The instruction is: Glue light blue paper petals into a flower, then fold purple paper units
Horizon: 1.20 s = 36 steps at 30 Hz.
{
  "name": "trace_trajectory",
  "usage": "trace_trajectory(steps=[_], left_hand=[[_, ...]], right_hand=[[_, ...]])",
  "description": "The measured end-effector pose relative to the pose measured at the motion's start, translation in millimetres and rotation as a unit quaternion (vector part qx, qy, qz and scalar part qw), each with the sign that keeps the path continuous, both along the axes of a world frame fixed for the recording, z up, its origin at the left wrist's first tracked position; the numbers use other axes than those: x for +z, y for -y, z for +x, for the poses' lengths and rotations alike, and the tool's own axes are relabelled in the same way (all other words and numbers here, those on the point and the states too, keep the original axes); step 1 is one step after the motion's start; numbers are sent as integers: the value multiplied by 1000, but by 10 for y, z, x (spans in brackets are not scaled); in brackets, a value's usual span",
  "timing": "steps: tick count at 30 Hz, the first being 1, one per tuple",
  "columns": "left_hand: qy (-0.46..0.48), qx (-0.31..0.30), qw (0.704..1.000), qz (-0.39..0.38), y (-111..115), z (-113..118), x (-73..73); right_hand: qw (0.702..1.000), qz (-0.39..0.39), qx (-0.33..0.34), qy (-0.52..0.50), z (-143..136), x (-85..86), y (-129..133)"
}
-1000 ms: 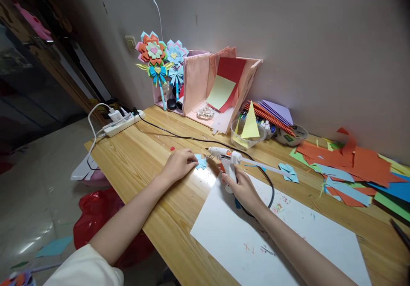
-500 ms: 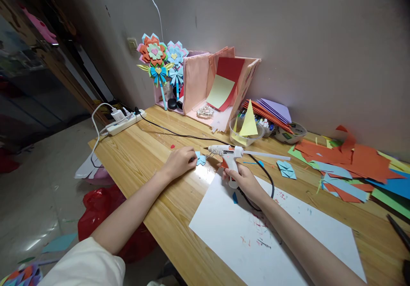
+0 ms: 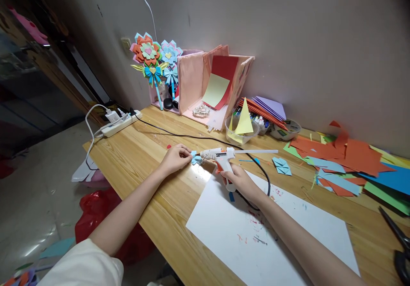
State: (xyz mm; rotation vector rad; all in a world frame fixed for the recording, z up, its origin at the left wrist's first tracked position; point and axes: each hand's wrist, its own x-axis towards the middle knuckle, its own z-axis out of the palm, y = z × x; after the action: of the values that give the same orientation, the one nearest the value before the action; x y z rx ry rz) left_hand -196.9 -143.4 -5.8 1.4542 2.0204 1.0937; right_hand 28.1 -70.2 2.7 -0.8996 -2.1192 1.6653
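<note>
My right hand (image 3: pixel 241 180) is wrapped round the handle of a white hot glue gun (image 3: pixel 221 156), with a long glue stick (image 3: pixel 256 151) poking out of its back. The nozzle points left and meets a small folded light-blue paper piece (image 3: pixel 196 160). My left hand (image 3: pixel 175 158) rests on the wood with fingers closed at that piece's left edge, partly covering it. Another folded light-blue paper piece (image 3: pixel 282 166) lies to the right of the gun. Below my right hand is a white sheet (image 3: pixel 218 230) with coloured smears and a small dark-blue scrap (image 3: pixel 231 196).
A black cord (image 3: pixel 179 135) runs from the power strip (image 3: pixel 120 126) across the table. Paper flowers (image 3: pixel 149 51) stand by a pink cardboard box (image 3: pixel 192 81). A plastic bowl (image 3: pixel 241 135) holds yellow paper. Coloured paper scraps (image 3: pixel 346 156) and black scissors (image 3: pixel 397 239) lie right.
The glue gun has come nearer to my left hand, its nozzle now at the folded light-blue piece. The whole view has shifted slightly, so the scene sits further left.
</note>
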Motion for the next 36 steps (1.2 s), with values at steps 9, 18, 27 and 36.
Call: trace_trajectory(steps=[9,18,27,36], left_hand=[[5,-18,1000,-4,8,-2,41],[7,-21,1000,-6,7,-8,48],[7,-24,1000,-5,7,-21,29],[9,-27,999,-14,11,-12,74]], right_hand=[[1000,-9,-5,10,-38,22,14],[999,-31,-18,6,-61,50,34],[1000,-24,-9,3,-65,89,23],[999,-36,-10,36,-74,134,-9]])
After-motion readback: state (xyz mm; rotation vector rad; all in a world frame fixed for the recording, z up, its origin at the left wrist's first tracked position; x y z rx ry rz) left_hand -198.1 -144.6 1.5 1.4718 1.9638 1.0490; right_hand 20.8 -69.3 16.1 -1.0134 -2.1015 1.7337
